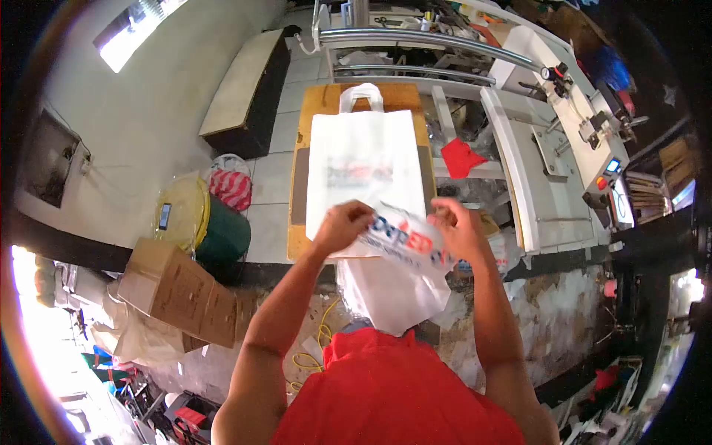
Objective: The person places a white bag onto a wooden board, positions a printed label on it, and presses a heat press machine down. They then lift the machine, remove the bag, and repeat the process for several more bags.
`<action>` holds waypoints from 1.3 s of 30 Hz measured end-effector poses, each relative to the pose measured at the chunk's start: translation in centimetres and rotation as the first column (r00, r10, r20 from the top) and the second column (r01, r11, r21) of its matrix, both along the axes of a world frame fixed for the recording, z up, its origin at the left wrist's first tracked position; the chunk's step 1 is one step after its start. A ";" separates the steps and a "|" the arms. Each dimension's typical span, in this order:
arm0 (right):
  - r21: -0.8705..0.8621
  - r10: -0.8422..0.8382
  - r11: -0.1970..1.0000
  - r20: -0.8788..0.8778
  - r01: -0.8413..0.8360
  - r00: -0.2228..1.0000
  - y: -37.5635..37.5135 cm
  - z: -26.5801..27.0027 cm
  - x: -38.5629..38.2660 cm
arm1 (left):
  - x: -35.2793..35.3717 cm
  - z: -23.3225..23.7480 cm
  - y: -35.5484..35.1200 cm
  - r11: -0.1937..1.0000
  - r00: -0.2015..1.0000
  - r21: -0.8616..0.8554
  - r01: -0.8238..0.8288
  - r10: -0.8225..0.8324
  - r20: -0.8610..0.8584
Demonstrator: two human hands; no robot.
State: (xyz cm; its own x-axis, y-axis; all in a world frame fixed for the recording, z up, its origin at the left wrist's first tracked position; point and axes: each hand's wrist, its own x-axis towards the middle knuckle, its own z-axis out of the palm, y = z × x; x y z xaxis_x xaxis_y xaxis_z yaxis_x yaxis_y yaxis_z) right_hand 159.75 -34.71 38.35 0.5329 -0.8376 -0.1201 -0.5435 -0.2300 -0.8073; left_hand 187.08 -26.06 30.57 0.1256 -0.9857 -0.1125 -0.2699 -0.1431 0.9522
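Note:
Between my hands hangs a white printed plastic bag [404, 236] with blue and red lettering, its lower part falling toward my body. The fingers of my left hand [345, 225] are closed on its left edge. My right hand [460, 228] pinches it near the right edge, fingertips partly hidden behind the plastic. Just beyond my hands, a white carrier bag [363, 141] with a loop handle lies flat on a wooden board [315, 100], its handle pointing away from me. A blurred print shows on its face.
A red scrap [461, 158] lies right of the board. Further right stands a white machine [564, 133] with metal rollers [430, 38] across the back. A green bin [226, 233] and cardboard boxes [174, 289] stand at left. A yellow cord [324, 326] lies on the floor.

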 end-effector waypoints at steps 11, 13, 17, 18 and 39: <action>-0.714 -0.094 0.695 0.028 0.086 0.995 -3.4 -9.5 6.5 | 10.4 -2.8 -6.6 0.848 0.780 -0.179 -0.499 0.530 0.333; -0.749 -0.032 0.663 -0.001 0.021 0.999 -3.8 -11.0 8.1 | 10.6 -3.3 -7.1 0.846 0.776 -0.175 -0.504 0.532 0.339; -0.701 -0.004 0.701 -0.189 -0.131 0.982 -4.9 -12.1 9.9 | 10.4 -3.6 -7.0 0.850 0.754 -0.138 -0.509 0.517 0.406; -0.701 0.005 0.700 -0.183 -0.134 0.983 -5.0 -12.2 10.1 | 10.1 -3.7 -6.6 0.842 0.725 -0.193 -0.503 0.533 0.437; -0.636 -0.013 0.738 -0.350 -0.227 0.937 -5.3 -13.1 9.9 | 6.6 -5.4 -0.2 0.957 0.481 -0.267 -0.117 0.290 0.828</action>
State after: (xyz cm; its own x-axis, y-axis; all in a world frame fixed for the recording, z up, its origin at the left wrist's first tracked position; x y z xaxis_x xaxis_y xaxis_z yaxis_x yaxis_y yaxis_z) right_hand 169.61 -40.01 25.20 0.6574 -0.7059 0.2638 -0.6718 -0.7075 -0.2192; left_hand 193.67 -26.30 25.13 0.2736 -0.9101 0.3111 -0.9404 -0.1852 0.2852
